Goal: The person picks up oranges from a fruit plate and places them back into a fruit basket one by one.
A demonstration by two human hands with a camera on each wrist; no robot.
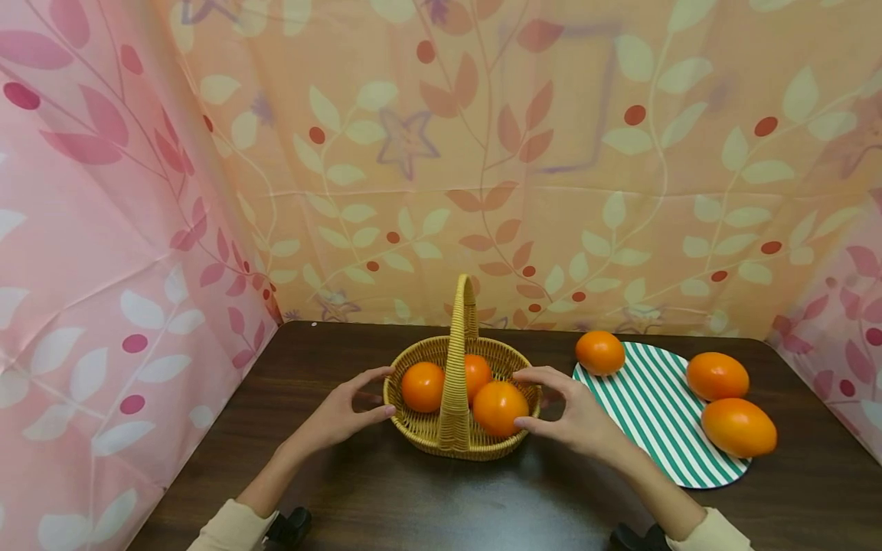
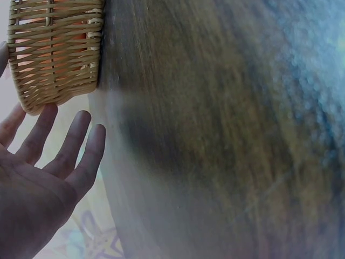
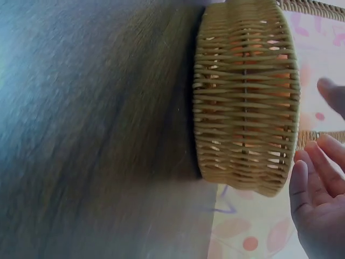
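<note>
Between hands point(image 1: 344, 409) point(image 1: 579, 417), basket point(image 1: 455, 405) upright, long axis left-right.

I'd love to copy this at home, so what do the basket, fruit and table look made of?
Basket: probably wicker or a plastic imitation, slightly glossy; thin strands interlace, with gaps between.
Fruit: smooth and shiny, with pale highlights; real skin or plastic, I can't tell.
Table: likely wood or wood-look laminate, dark brown with a soft sheen; grain-like streaks show.

Middle fruit point(image 1: 478, 372) part-hidden, sleeves point(image 1: 231, 528) cut off
</note>
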